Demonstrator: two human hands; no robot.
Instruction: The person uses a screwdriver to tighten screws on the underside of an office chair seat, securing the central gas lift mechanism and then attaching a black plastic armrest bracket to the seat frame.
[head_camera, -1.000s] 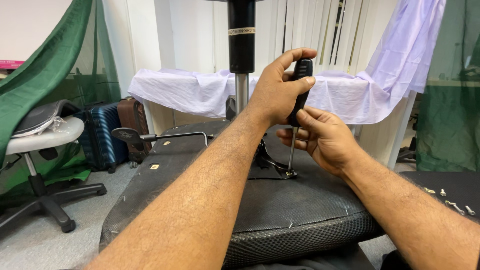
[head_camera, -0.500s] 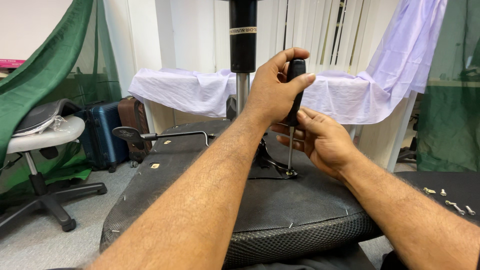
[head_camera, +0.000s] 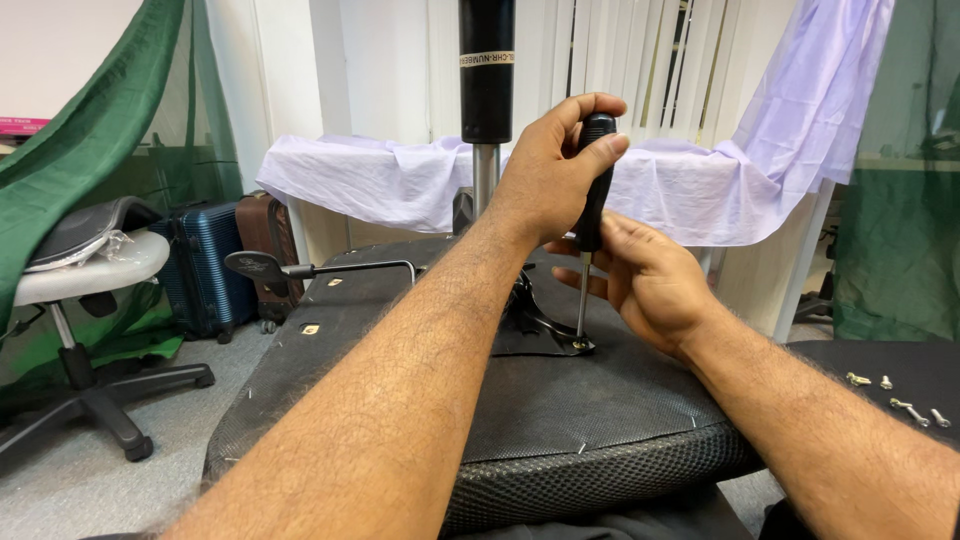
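— Two hands over the upturned chair seat (head_camera: 560, 410); what's the grip?
— Left hand (head_camera: 548, 170) wrapped tight round the screwdriver (head_camera: 592, 190) handle; right hand (head_camera: 648, 280) curled loosely beside its shaft; tip on the metal plate (head_camera: 535, 325); loose screws (head_camera: 905, 395) lie right.

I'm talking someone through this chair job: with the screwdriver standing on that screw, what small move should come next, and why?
Probably a slow twist of the handle by the left hand. The screwdriver stands upright with its tip on a screw in the chair's metal plate, and the right hand steadies the shaft. Which way to turn, I cannot tell.
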